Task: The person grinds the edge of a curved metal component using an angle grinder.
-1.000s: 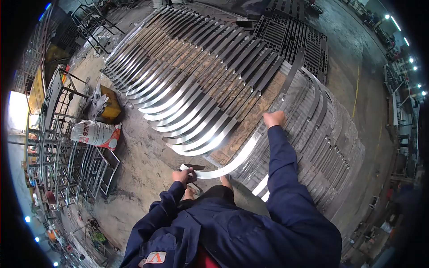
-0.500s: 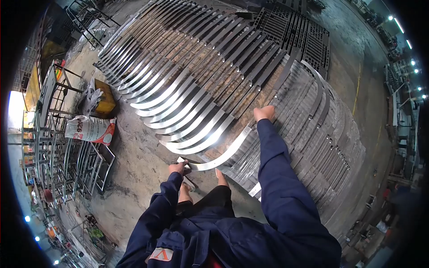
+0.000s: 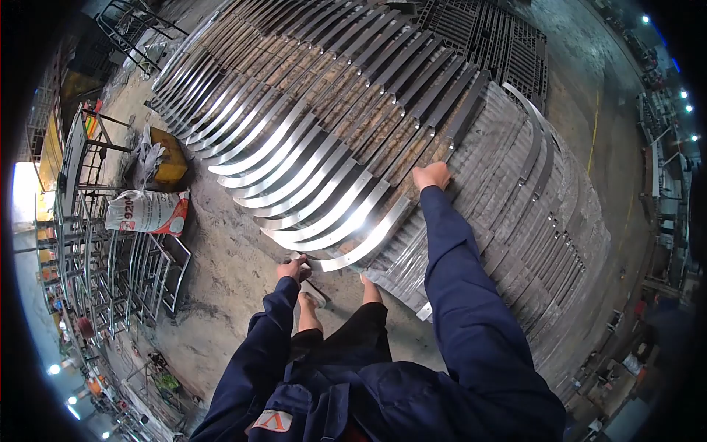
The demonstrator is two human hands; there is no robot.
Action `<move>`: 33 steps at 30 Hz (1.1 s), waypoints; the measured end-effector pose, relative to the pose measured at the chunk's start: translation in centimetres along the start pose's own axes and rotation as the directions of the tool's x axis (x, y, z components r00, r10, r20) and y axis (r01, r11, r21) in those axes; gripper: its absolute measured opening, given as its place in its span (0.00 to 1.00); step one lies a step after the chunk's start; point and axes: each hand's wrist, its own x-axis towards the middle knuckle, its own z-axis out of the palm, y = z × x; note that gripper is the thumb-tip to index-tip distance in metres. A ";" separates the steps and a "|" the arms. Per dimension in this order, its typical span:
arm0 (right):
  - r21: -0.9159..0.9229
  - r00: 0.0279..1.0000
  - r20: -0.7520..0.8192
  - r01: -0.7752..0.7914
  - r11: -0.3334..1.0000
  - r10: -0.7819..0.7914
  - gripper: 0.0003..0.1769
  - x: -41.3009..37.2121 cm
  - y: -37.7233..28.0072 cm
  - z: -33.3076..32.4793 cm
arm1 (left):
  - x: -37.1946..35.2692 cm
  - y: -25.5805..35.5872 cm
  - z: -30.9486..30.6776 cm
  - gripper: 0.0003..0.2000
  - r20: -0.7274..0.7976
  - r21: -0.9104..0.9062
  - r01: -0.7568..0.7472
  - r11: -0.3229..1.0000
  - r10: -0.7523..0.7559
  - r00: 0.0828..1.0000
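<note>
Rows of curved metal strips (image 3: 317,234) lie side by side across a wide stack in front of me, their shiny curved ends toward the lower left. The nearest curved strip (image 3: 372,247) ends beside my left hand (image 3: 293,269), whose fingers are closed on a small pale end piece of metal. My right hand (image 3: 432,175) is closed near the upper end of that strip, at the edge of the wrapped stack (image 3: 479,191); what its fingers hold is hidden. Dark straight bars (image 3: 468,107) lie above it.
On the left are a printed white sack (image 3: 147,212), a yellow container (image 3: 169,158) and metal frames (image 3: 158,272). Black pallets (image 3: 479,37) lie behind the stack. Two curved dark strips (image 3: 541,147) rest at the right. My legs are close to the stack's near edge.
The nearest curved strip has shifted up and left, closer to the row. My left hand has moved slightly up with it, and my right hand slightly up as well.
</note>
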 end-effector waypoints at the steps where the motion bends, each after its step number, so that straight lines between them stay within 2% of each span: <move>1: -0.001 1.000 0.003 -0.001 1.000 0.001 0.16 0.2 0.1 0.5 | 0.1 0.1 0.0 0.14 -0.013 -0.003 0.000 1.000 0.000 1.000; 3: 0.000 0.997 -0.078 0.001 1.000 -0.001 0.16 0.3 0.3 1.3 | 0.3 0.2 0.1 0.14 -0.005 -0.018 -0.030 0.999 0.030 1.000; 7: -0.039 1.000 -0.008 0.019 0.999 -0.019 0.17 0.6 0.5 1.9 | 1.7 0.1 -0.1 0.12 0.008 -0.053 -0.049 0.997 0.049 0.999; 12: -0.091 0.999 0.001 0.038 0.995 -0.038 0.18 0.7 0.3 2.2 | 3.7 -0.6 0.2 0.12 -0.025 -0.074 -0.080 0.994 0.078 0.997; 15: -0.130 0.999 -0.007 0.038 0.991 -0.039 0.19 0.0 0.0 1.8 | 3.2 -0.5 0.5 0.12 -0.018 -0.044 -0.022 0.999 0.021 1.000; 16: -0.157 0.999 -0.013 0.040 0.987 -0.042 0.19 -0.1 0.0 1.8 | 3.1 -0.5 0.6 0.09 -0.014 -0.025 0.022 0.999 -0.023 1.000; 19: -0.177 0.999 -0.014 0.044 0.983 -0.047 0.20 -0.3 -0.2 1.9 | 3.9 -1.4 0.9 0.10 -0.041 -0.081 -0.008 0.997 0.004 0.999; 21: -0.187 0.998 -0.021 0.047 0.981 -0.052 0.21 -0.3 -0.1 2.3 | 3.5 -1.6 1.0 0.12 -0.043 -0.119 -0.037 0.992 0.032 0.999; 23: -0.225 0.995 -0.046 0.073 0.972 -0.085 0.22 -0.2 0.2 2.6 | 5.0 -2.6 0.9 0.19 -0.073 -0.147 -0.107 0.983 0.097 0.993; 27: -0.271 0.989 -0.049 0.123 0.955 -0.142 0.23 0.1 0.5 2.7 | 7.6 -4.0 0.7 0.22 -0.087 0.012 -0.189 0.982 0.189 0.978; 29: -0.276 0.987 -0.026 0.146 0.950 -0.160 0.24 0.0 0.5 2.6 | 4.9 -2.4 1.3 0.22 -0.104 0.036 -0.201 0.979 0.204 0.974; 31: -0.299 0.982 -0.034 0.168 0.939 -0.187 0.24 0.4 0.7 2.7 | 6.8 -3.2 1.6 0.23 -0.178 0.135 -0.189 0.973 0.211 0.961; 33: -0.305 0.979 -0.033 0.184 0.934 -0.203 0.23 0.5 0.7 2.8 | 6.9 -3.7 1.9 0.24 -0.227 0.034 -0.190 0.981 0.192 0.955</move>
